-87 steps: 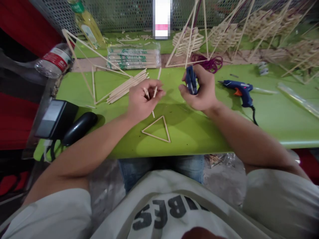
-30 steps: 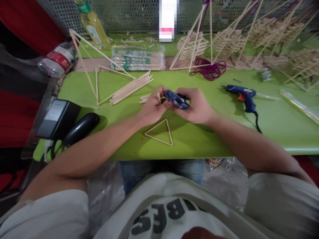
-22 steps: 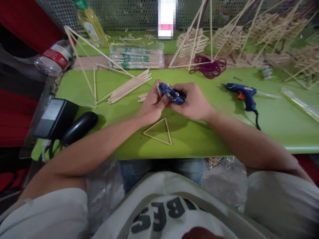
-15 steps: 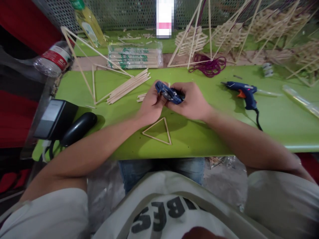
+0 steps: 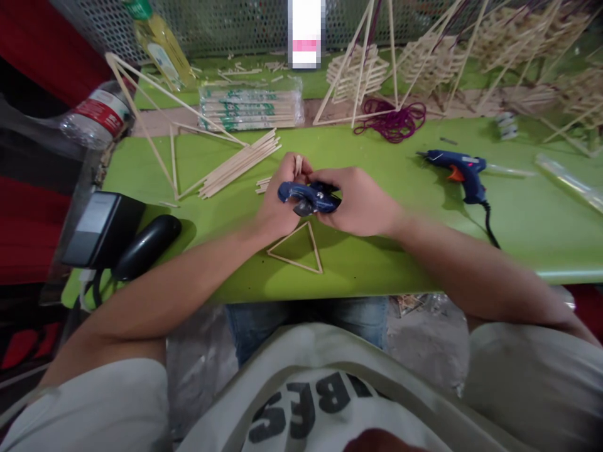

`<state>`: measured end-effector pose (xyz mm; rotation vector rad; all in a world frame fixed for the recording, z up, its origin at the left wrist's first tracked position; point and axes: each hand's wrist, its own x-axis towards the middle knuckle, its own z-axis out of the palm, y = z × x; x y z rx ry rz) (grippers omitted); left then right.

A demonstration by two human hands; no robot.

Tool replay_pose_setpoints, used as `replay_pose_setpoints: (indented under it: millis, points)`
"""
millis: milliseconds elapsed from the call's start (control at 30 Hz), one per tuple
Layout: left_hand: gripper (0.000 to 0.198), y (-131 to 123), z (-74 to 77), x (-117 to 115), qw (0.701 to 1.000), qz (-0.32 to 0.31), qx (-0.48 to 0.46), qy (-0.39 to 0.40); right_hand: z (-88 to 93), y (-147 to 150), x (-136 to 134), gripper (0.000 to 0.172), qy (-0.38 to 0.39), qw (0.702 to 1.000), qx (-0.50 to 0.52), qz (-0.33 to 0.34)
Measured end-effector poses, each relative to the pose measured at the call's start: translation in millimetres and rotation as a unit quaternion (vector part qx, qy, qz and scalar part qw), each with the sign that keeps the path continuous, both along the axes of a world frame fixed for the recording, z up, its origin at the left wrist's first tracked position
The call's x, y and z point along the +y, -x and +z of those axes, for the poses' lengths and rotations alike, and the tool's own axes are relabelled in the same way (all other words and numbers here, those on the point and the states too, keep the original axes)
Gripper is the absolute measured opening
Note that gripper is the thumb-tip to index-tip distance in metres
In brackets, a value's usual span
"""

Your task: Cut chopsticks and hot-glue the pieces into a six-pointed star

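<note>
My two hands meet over the middle of the green table [image 5: 377, 263]. In my right hand [image 5: 362, 202] is a blue-handled cutter [image 5: 306, 194], with the fingers wrapped round its handles. My left hand [image 5: 280, 204] pinches a short wooden stick [image 5: 298, 165] that pokes up above the fingers, close against the cutter's jaws. Just below both hands a small triangle of wooden sticks [image 5: 298, 250] lies flat on the table. A few short stick pieces [image 5: 262, 184] lie just left of my left hand.
A bundle of long sticks [image 5: 238, 164] and a large stick frame [image 5: 155, 132] lie left. A blue glue gun [image 5: 459, 168] rests right, purple cord [image 5: 391, 120] behind. Packaged sticks [image 5: 249, 108], bottles [image 5: 97, 113], stick structures [image 5: 424, 63] stand at the back; a black adapter [image 5: 101, 229] at left.
My hands came together from apart; the cutter swung from upright to lying across, then dropped slightly toward me. The left hand keeps its stick at the jaws.
</note>
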<state>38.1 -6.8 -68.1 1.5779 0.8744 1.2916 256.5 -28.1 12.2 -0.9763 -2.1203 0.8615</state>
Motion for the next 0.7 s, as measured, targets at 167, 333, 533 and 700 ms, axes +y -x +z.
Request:
replay_pose_setpoints:
  millis: [167, 333, 533, 700]
  points:
    - [0.028, 8, 9.1, -7, 1.0, 0.009, -0.023, -0.012, -14.5, -15, 17, 0.032, 0.011, 0.989, 0.128, -0.067]
    - [0.045, 11, 17.9, -14, 0.999, -0.033, -0.027, 0.02, -27.5, -34, 45, 0.042, -0.032, 0.966, 0.218, -0.136]
    - [0.052, 9, 21.2, -19, 0.996, -0.059, -0.048, 0.055, -19.7, -35, 37, 0.038, -0.075, 0.973, 0.19, -0.106]
    - [0.055, 8, 22.2, -18, 0.993, -0.089, -0.048, 0.065, -16.6, -31, 24, 0.045, -0.069, 0.982, 0.143, -0.098]
